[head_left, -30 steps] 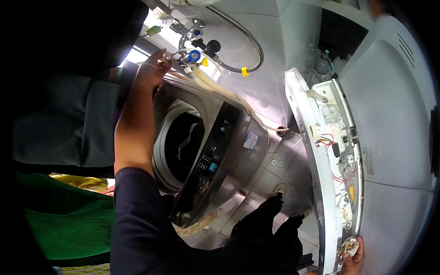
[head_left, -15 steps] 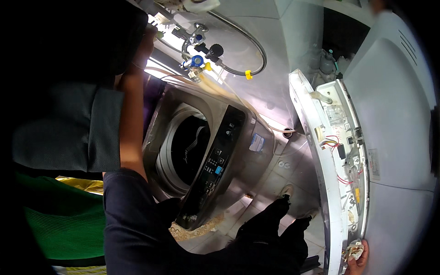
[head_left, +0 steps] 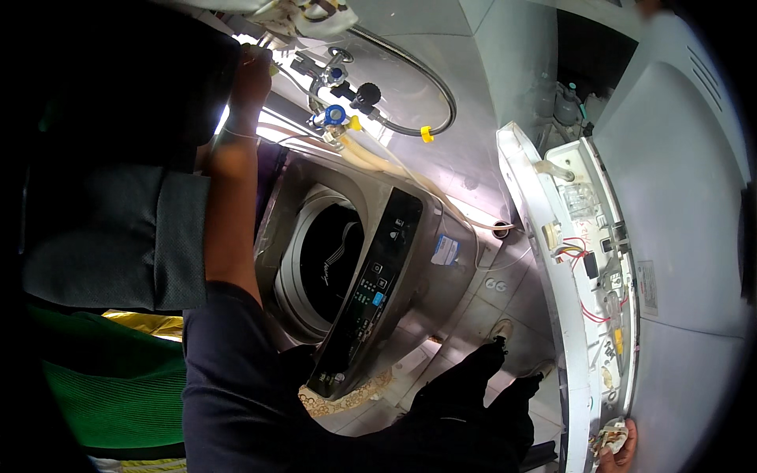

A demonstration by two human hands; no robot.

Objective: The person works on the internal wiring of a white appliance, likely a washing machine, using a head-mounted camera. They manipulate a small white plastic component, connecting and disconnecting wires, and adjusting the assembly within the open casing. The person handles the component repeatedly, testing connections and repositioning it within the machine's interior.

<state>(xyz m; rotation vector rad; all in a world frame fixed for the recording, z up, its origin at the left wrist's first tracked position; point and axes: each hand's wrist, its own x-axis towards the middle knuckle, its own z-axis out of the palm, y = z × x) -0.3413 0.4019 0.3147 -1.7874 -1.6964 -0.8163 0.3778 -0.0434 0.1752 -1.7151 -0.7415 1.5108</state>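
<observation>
My left arm stretches up along the left side of a top-loading washing machine (head_left: 426, 260). At its end, my left hand (head_left: 252, 75) has its fingers closed at the bright gap beside the wall taps (head_left: 334, 117); what they grip is too small and dark to tell. A thin cord circles that wrist. At the lower right edge, my right hand (head_left: 625, 451) grips a crumpled, brown-stained whitish piece (head_left: 610, 433), perhaps a rag. It is held by the lower end of a long white opened housing (head_left: 579, 197) with exposed red and yellow wires.
A braided hose (head_left: 426, 59) loops from the taps, and a beige hose (head_left: 378, 163) runs behind the washer towards a floor drain (head_left: 501, 229). Stained white cloth (head_left: 319, 17) hangs at the top. Dark fabric fills the left, above green ribbed cloth (head_left: 110, 378). A grey appliance (head_left: 686, 236) borders the right.
My left hand shows more fully beside the bright gap, a little higher than before. The view has shifted slightly. My right hand keeps its hold on the stained piece.
</observation>
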